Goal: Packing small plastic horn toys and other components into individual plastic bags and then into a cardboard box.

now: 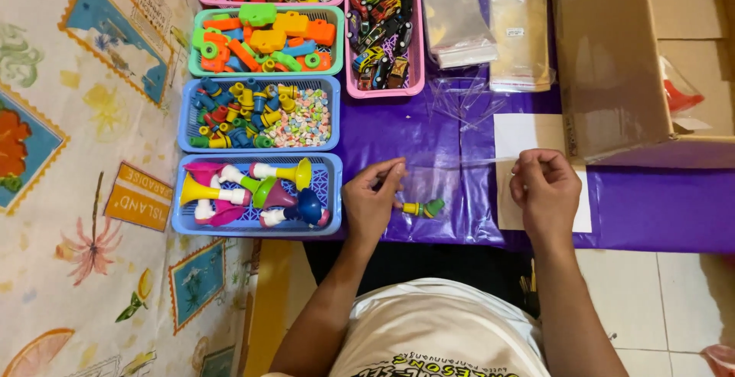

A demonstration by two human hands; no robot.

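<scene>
The left hand [373,197] has its fingers [392,172] drawn together in a pinch at the near left edge of a clear plastic bag [452,170], and the right hand [545,186] has its fingers [528,164] curled in a like pinch at the bag's right edge, so the thin film is stretched between the two hands just above the purple sheet [651,208]; how much of the film each pinch has caught is hard to tell, as the plastic is nearly invisible. Just below the left fingertips lies a small toy whistle [423,208], yellow with a green end, resting on the purple sheet and apart from both hands. Under the right hand is a white sheet of paper [513,136]. Farther out, loose clear bags [463,101] lie crumpled, and beyond them a stack of packed clear bags [458,29]. To the left stand baskets: a blue basket [331,193] of toy horns just beside the left hand, a second blue basket [334,113] of small whistles and candy-coloured beads, a green basket [337,40] of orange and green toys, and a pink basket [417,55] of toy cars. An open cardboard box [612,55] stands to the right.
</scene>
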